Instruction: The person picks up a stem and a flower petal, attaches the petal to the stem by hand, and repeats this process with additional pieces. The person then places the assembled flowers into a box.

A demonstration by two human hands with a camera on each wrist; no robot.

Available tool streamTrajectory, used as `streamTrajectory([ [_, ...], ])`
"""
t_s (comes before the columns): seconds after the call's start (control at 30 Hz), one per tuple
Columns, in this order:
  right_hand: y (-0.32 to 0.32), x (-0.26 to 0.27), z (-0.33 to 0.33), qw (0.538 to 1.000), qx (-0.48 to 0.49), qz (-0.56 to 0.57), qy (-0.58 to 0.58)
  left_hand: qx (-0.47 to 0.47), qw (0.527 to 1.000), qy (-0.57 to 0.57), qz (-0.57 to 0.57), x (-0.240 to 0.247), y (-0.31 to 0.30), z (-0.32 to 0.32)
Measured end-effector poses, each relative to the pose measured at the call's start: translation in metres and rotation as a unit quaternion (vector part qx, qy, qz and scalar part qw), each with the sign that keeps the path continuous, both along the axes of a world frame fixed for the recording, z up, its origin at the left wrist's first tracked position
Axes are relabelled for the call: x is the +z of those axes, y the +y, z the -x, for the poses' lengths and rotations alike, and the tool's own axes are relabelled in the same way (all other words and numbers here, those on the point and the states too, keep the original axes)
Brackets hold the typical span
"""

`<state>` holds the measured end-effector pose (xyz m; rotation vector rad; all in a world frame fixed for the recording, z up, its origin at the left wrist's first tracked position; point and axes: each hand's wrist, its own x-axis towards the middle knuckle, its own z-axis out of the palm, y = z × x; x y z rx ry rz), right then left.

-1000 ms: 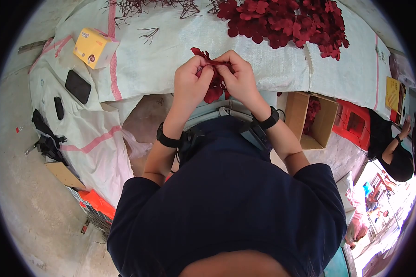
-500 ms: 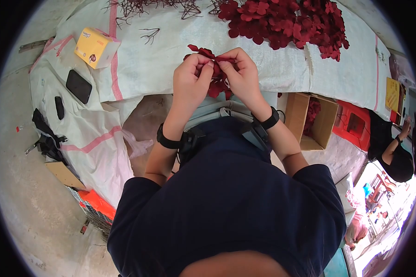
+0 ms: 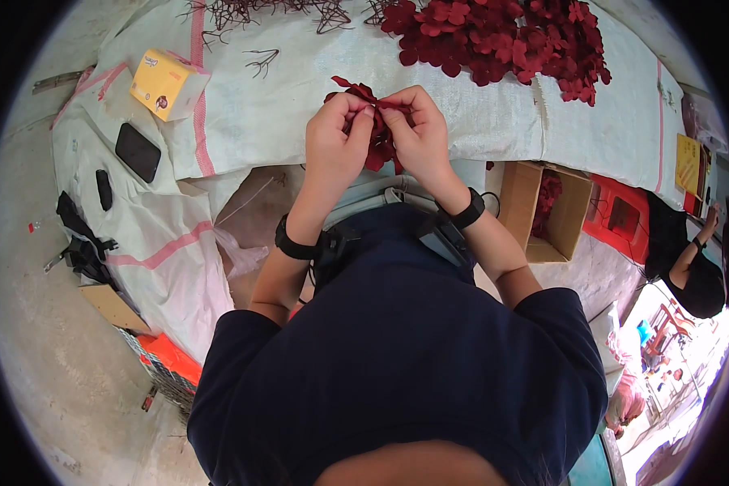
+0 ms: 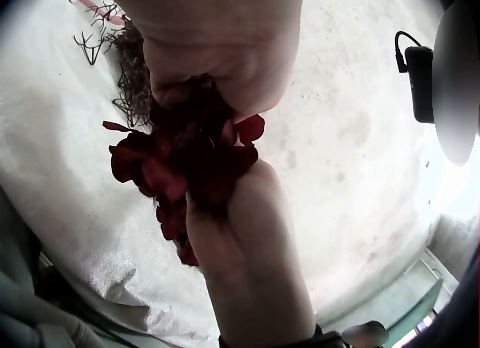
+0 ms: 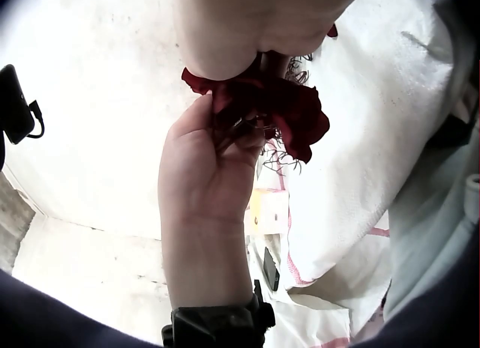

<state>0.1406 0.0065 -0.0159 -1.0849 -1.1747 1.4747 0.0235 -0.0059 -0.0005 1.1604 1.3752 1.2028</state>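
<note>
Both hands meet at the front of the cloth-covered table, around a dark red artificial flower. My left hand pinches it between thumb and curled fingers. From the other side, my right hand pinches it too, the two thumbs close together. Petals stick out above and below the fingers. In the left wrist view the bunched petals spread between the hands. Thin dark stems show among the petals in the right wrist view; the fingertips are partly hidden there.
A heap of dark red petals lies at the back right. Bare branched stems are at the back, one small stem nearer. To the left are a yellow tissue box and a phone. A cardboard box stands below right.
The flower has turned a little between the fingers, its upper petals showing further left than a second ago. Both hands stay in nearly the same place and keep their pinch.
</note>
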Motion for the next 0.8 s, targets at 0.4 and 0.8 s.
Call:
streamTrajectory([
  [0.4, 0.017, 0.007, -0.006, 0.994, 0.086, 0.035, -0.059, -0.002, 0.999, -0.052, 0.006, -0.010, 0.005, 0.011],
  [0.8, 0.013, -0.007, -0.005, 0.980, 0.151, 0.128, 0.024, -0.030, 0.998, -0.044, -0.033, -0.011, 0.016, 0.012],
])
